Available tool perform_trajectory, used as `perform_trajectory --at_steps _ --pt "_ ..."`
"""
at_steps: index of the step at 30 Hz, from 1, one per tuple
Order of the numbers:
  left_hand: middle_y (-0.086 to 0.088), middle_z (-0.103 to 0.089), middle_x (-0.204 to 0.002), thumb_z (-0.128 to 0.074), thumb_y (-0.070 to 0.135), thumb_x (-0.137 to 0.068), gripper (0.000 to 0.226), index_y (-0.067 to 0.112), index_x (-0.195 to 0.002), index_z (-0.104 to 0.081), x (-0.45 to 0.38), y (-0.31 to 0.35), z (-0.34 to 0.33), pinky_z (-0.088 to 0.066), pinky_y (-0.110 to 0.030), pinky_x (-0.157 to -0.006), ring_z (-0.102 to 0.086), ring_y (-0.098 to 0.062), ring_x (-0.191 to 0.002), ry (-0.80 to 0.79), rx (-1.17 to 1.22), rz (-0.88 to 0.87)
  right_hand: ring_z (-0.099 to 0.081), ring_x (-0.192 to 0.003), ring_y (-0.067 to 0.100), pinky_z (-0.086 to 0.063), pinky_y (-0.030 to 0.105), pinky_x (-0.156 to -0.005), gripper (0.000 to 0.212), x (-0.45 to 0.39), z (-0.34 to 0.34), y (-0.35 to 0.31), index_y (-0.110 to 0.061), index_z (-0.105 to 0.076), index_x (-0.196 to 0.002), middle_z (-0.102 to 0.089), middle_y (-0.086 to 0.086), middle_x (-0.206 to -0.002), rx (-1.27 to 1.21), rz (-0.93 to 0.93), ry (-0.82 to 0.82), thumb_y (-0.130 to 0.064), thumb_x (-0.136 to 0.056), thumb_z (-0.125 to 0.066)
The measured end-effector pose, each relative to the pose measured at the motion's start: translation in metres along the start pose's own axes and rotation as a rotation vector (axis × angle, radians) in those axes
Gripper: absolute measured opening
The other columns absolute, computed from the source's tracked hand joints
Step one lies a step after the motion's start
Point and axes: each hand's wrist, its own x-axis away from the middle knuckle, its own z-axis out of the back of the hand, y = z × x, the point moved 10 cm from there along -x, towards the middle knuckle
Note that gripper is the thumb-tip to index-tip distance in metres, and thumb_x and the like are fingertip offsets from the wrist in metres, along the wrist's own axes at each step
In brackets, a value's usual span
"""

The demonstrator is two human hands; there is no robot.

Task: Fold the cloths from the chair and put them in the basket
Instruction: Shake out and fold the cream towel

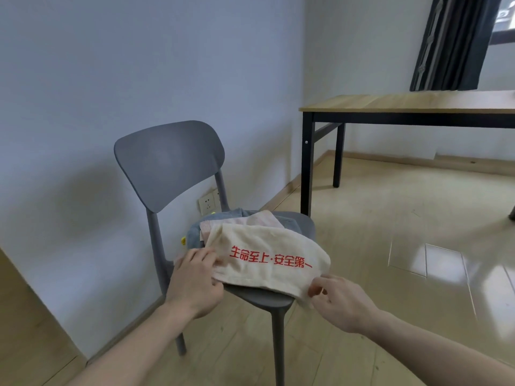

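On the chair (pixel 172 160), both hands pinch the cream cloth's (pixel 267 257) near corners.

A chair (pixel 178 174) stands against the wall with a pile of cloths (pixel 245 227) on its seat, the printed cloth (pixel 267 260) lying topmost and nearest, while a table (pixel 404 107) stands behind it to the right.

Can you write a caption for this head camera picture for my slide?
Both hands, left hand and right hand, grip a cream cloth with red writing on a grey chair.
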Motion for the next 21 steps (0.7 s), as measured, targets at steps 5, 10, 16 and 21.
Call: perform_trajectory --at_steps 5,10,16,21 --pt "0.01 -0.031 -0.16 -0.049 0.043 -0.085 0.061 0.034 -0.145 -0.044 -0.001 0.074 0.011 -0.008 -0.034 -0.127 -0.018 -0.012 -0.15 0.011 0.111 -0.186 -0.067 -0.084 0.012 -0.057 0.036 -0.071 0.041 -0.01 0.001 0.03 -0.02 -0.066 -0.104 -0.072 -0.004 -0.099 -0.412 -0.338 0.153 -0.057 -0.099 -0.049" --pt "0.011 0.007 -0.171 -0.028 0.064 -0.098 0.069 0.041 -0.161 -0.012 -0.005 0.117 -0.05 0.009 -0.043 -0.127 0.015 -0.013 -0.156 -0.236 0.043 -0.243 -0.056 -0.129 0.03 -0.053 0.04 -0.091 0.079 -0.018 -0.045 0.047 -0.018 -0.032 -0.156 -0.053 0.007 -0.148 -0.958 -0.676 0.03 -0.062 -0.096 -0.058" --pt "0.013 0.017 -0.169 -0.014 0.072 -0.095 0.074 0.042 -0.161 0.001 -0.005 0.101 -0.09 0.009 -0.047 -0.126 0.024 -0.012 -0.154 -0.358 -0.057 -0.185 -0.061 -0.117 0.032 -0.054 0.047 -0.084 0.059 -0.032 -0.072 0.063 -0.015 -0.048 -0.147 -0.064 0.009 -0.131 -1.24 -0.776 -0.018 -0.043 -0.098 -0.066" --pt "0.013 0.016 -0.169 -0.016 0.07 -0.097 0.073 0.041 -0.161 0.001 -0.007 0.102 -0.088 0.01 -0.045 -0.127 0.023 -0.011 -0.154 -0.337 -0.046 -0.188 -0.062 -0.117 0.03 -0.049 0.052 -0.101 0.05 -0.031 -0.071 0.066 -0.02 -0.052 -0.139 -0.066 0.008 -0.13 -1.315 -0.732 -0.125 -0.046 -0.098 -0.064"
